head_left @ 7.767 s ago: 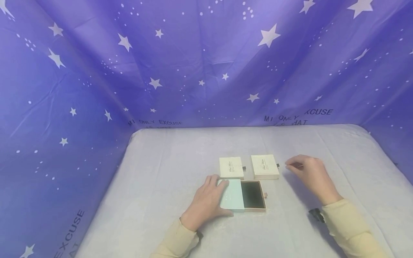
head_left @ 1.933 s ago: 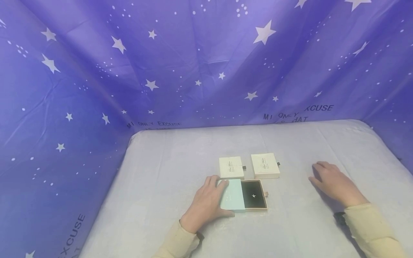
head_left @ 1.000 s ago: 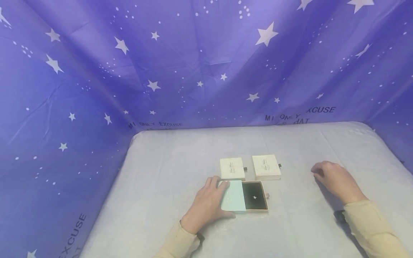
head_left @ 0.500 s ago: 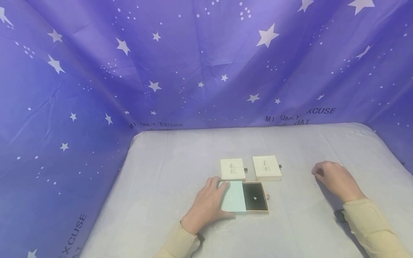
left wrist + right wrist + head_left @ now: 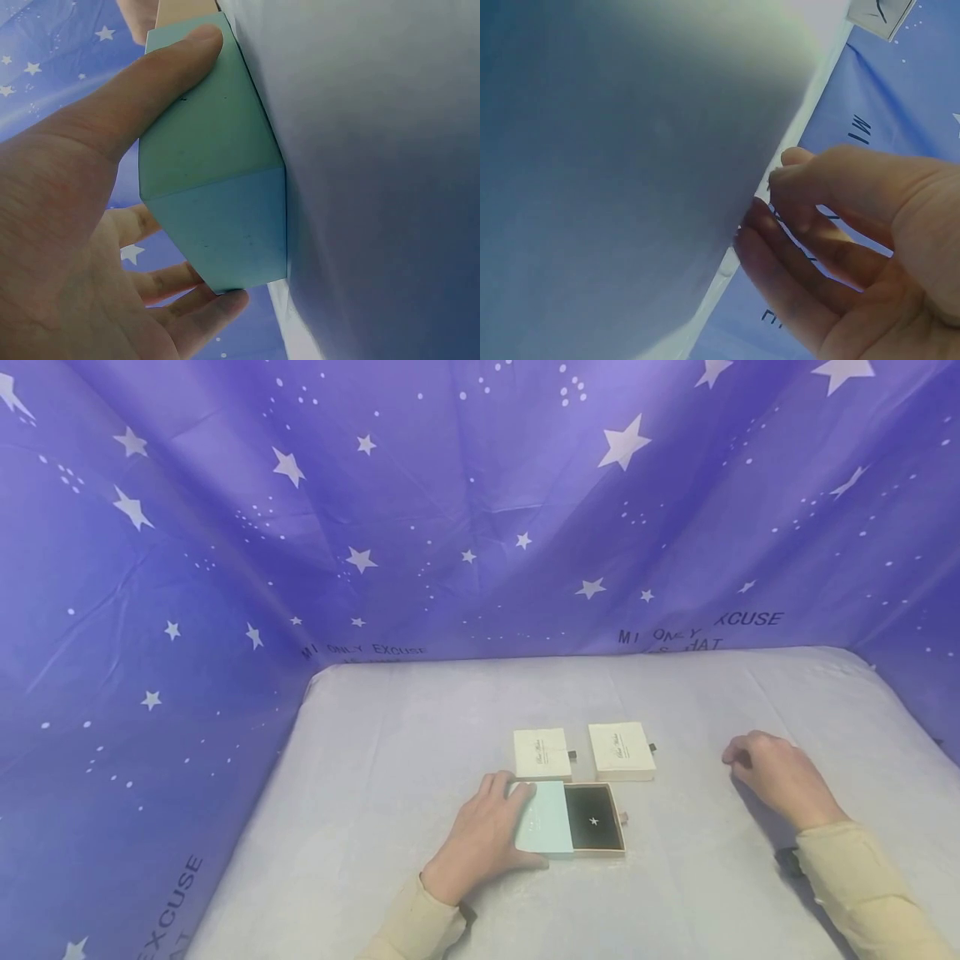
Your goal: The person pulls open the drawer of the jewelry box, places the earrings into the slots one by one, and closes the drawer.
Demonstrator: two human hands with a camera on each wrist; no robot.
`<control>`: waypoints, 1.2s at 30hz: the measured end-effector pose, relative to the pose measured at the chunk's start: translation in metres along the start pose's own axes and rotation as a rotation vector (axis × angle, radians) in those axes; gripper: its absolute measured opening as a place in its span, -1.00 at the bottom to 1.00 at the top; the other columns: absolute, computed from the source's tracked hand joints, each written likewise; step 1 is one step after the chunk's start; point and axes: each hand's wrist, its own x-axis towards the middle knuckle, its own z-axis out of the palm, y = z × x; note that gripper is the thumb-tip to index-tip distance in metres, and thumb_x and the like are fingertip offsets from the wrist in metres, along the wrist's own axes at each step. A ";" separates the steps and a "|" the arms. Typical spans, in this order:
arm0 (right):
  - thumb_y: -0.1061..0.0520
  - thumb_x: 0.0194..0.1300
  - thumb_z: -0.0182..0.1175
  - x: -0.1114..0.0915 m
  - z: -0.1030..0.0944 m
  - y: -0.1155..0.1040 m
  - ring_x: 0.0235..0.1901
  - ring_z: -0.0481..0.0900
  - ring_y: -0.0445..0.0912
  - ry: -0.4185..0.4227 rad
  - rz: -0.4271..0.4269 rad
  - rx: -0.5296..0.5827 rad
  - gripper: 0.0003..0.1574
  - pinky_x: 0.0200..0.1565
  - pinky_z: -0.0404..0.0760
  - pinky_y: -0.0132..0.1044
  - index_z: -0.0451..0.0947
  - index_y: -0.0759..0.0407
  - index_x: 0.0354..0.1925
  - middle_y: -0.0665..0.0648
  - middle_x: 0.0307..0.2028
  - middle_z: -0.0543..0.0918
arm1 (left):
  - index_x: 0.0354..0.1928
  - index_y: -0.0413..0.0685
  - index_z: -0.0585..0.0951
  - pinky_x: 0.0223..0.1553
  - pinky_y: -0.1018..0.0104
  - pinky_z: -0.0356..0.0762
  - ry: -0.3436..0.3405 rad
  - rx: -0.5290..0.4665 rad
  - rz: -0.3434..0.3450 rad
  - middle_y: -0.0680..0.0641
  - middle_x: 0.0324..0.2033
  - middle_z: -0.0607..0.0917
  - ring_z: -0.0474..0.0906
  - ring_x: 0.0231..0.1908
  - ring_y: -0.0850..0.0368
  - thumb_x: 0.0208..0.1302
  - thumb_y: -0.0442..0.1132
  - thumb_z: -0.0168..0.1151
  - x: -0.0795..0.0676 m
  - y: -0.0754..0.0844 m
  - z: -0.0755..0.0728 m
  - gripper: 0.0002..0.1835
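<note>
A mint-green drawer-style jewellery box [image 5: 543, 822] lies on the table with its tray slid out partway to the right. Black padding [image 5: 588, 839] lines the tray, which has a pinkish pull tab [image 5: 624, 817]. On the padding sits a tiny silvery star-shaped piece [image 5: 594, 821], too small to tell its kind. My left hand [image 5: 483, 835] grips the box's sleeve, thumb along the near side [image 5: 199, 131] and fingers at the far side. Off to the right, my right hand [image 5: 783, 777] rests low at the table, fingers loosely curled [image 5: 855, 232]; nothing shows between them.
Two cream boxes with dark print and black tabs, a left one [image 5: 542, 752] and a right one [image 5: 621, 750], lie just behind the mint box. A grey-white cloth [image 5: 405, 735] covers the table. Behind hangs a purple curtain [image 5: 450, 502] with white stars.
The star-shaped piece appeared on the padding between the first frame and 1.9 s ago. My right hand moved away to the right, then its fingers curled in. The left hand kept its hold.
</note>
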 end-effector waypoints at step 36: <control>0.35 0.10 0.38 -0.001 -0.005 -0.036 -0.46 0.67 0.15 0.110 -0.020 0.095 -0.88 -0.29 0.64 0.17 0.65 0.30 -0.33 0.29 -0.41 0.72 | 0.27 0.02 0.45 -0.17 0.33 0.65 -0.021 -0.004 -0.011 -0.07 0.10 0.45 0.41 0.06 0.06 -0.29 0.38 0.54 0.001 -0.001 0.001 0.04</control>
